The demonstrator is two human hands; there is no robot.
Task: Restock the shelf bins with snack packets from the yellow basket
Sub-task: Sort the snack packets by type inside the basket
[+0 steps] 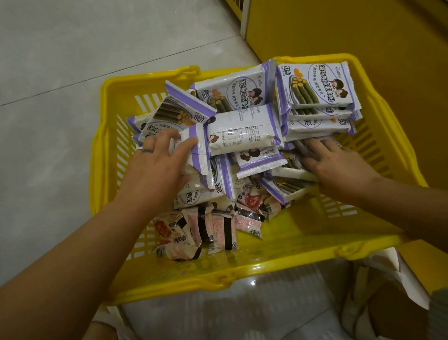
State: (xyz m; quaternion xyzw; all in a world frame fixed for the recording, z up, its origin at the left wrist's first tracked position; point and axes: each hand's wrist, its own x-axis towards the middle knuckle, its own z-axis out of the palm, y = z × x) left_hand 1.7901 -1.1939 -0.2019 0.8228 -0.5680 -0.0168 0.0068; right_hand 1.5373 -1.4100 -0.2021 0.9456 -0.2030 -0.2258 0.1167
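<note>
L grip (pixel 157 164) pinches purple-white pkt (pixel 198 156) by its edge; R grip (pixel 334 162) flat, fingers (pixel 303 146) under stack (pixel 318 93) just beyond it. Pkts likely light, slick, crushable: take by crimped seams.

Retail shop, probably a snack aisle: a yellow plastic shopping basket (pixel 257 268) holds many identical seaweed-roll snack packets (pixel 316 85); a yellow shelving unit (pixel 354 26) stands on pale tiled floor (pixel 35 66).
</note>
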